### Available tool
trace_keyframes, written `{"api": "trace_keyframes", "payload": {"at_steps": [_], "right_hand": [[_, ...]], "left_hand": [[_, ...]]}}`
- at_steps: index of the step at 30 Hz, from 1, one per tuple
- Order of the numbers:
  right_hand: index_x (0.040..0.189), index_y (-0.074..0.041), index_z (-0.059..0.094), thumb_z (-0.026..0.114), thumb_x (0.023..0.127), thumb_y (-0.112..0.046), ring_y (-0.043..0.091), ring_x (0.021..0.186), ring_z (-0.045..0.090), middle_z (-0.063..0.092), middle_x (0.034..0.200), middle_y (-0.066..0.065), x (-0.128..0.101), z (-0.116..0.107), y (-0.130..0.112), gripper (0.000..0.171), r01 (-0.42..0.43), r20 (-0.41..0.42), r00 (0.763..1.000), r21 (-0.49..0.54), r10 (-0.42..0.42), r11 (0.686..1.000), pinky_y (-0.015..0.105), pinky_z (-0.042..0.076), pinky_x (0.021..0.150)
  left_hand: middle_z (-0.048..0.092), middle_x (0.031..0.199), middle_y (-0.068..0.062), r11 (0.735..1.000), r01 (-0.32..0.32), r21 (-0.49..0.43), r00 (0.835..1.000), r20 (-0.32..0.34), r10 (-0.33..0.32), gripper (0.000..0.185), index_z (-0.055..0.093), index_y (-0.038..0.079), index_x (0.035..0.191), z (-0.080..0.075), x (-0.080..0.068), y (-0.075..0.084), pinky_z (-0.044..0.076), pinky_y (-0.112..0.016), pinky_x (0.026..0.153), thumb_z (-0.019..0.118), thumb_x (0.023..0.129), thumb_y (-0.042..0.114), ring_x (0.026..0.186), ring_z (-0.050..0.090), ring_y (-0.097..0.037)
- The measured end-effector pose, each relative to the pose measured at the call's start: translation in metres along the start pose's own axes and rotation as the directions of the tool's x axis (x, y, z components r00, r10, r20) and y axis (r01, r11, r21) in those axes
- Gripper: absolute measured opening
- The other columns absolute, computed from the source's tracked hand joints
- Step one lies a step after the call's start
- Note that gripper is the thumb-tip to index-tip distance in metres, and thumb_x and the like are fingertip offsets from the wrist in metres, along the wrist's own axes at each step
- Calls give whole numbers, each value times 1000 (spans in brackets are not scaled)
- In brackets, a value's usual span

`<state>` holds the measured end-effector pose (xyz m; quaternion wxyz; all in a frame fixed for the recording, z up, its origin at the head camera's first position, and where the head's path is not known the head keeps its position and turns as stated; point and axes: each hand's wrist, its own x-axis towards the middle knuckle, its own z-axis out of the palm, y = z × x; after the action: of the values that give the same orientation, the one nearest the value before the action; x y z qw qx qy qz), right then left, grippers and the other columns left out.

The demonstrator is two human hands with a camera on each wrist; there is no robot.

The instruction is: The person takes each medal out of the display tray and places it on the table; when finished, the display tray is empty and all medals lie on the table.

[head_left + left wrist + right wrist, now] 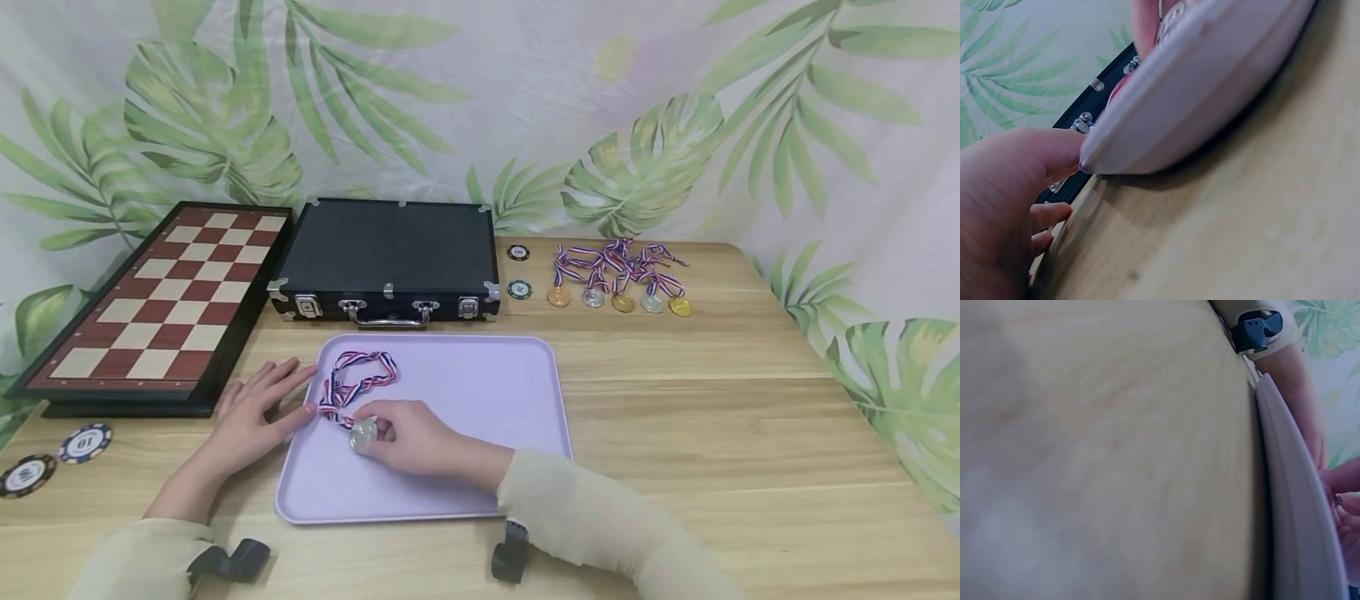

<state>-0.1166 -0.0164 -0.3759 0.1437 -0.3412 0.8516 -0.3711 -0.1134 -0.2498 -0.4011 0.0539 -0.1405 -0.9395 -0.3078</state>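
A pale purple tray (480,400) lies on the wooden table. My right hand (423,437) pinches a silver-coloured medal (363,434) between thumb and fingers over the tray's left half. Its striped red, white and blue ribbon (328,408) lies looped near the tray's upper left corner. At the tray's left side is my left hand (251,425), with fingers spread and the thumb against the rim. In the left wrist view, the tray wall (1197,94) hides most of the medal. The right wrist view shows only part of my right hand (1350,512) past the tray edge.
Behind the tray stands a black case (390,250) with metal latches. A checkered game board (172,292) is at the left, near poker chips (86,443). Several medals with ribbons (622,302) are lined up at the back right, beside two more chips (520,289).
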Motion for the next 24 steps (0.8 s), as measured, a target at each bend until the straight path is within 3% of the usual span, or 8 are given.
{"api": "trace_keyframes", "payload": {"at_steps": [3,8,11,15,17,21,24], "right_hand": [[111,-9,56,64,77,-8,2,56,49,51,64,-6,-13,-12,1,35,-31,19,999,169,28,985,14,42,52],[116,-5,53,62,76,2,16,58,57,55,68,5,-37,-44,1,42,-36,31,999,436,25,899,26,47,49],[117,-2,51,60,76,5,20,61,57,55,74,10,-53,-70,0,43,1,0,1000,508,-1,861,32,49,56],[118,6,46,57,76,9,19,65,57,56,86,15,-76,-106,1,43,124,-96,992,570,-84,812,35,50,60],[118,11,42,54,76,11,19,69,57,57,91,16,-89,-124,4,43,221,-157,975,597,-158,771,34,50,61],[119,8,43,51,78,12,17,75,57,59,91,13,-117,-160,11,43,386,-288,922,618,-260,685,28,49,63],[120,6,45,47,77,17,18,75,56,59,91,13,-140,-185,13,44,473,-396,877,619,-271,627,25,48,64]], "left_hand": [[31,132,-21,1000,-1,-3,1000,-2,1,54,44,13,127,1,0,0,-6,-56,94,59,80,32,123,14,-39],[31,132,-21,1000,-7,-11,1000,-8,7,53,45,13,127,1,0,0,-5,-55,94,60,79,31,123,14,-40],[31,132,-21,1000,-5,-16,1000,-6,5,53,45,13,127,1,0,0,-6,-55,94,60,79,31,123,14,-40],[31,132,-21,1000,-5,-26,1000,2,5,54,44,13,127,1,0,0,-6,-55,94,60,79,31,123,14,-40],[30,133,-21,1000,-4,-31,1000,4,4,54,44,13,127,0,1,0,-7,-55,93,60,79,31,124,13,-39],[30,133,-21,999,-5,-35,1000,5,5,54,43,13,128,-1,2,0,-8,-55,93,60,79,31,124,12,-39],[30,133,-21,999,-7,-37,1000,5,8,54,43,13,128,-1,1,-1,-8,-55,93,60,79,30,124,12,-39]]}}
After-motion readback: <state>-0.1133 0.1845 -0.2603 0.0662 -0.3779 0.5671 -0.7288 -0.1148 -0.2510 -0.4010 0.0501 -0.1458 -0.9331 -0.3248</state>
